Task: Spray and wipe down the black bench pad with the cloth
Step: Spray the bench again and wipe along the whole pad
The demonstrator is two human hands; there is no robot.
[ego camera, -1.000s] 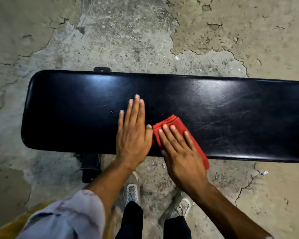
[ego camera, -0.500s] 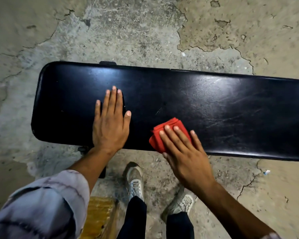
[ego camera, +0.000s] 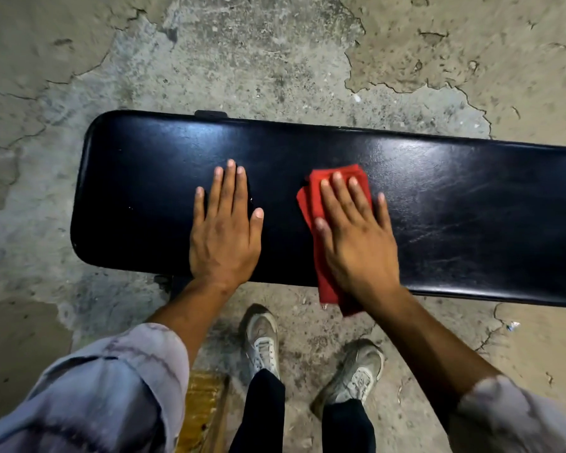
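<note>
A long black bench pad (ego camera: 455,204) runs across the view, glossy, with its rounded end at the left. My left hand (ego camera: 224,233) lies flat on the pad, fingers together, holding nothing. My right hand (ego camera: 356,237) presses flat on a folded red cloth (ego camera: 311,204) near the middle of the pad. The cloth's lower end hangs over the pad's near edge below my wrist. No spray bottle is in view.
Cracked, patchy concrete floor (ego camera: 242,60) surrounds the bench. A black bench leg (ego camera: 174,284) shows under the near edge. My two grey shoes (ego camera: 262,338) stand close to the bench, and a yellowish wooden object (ego camera: 203,407) lies at the bottom by my left sleeve.
My right hand has slid the red cloth away from the near edge, farther onto the pad. My left hand moved left, away from the cloth, and now rests flat.
</note>
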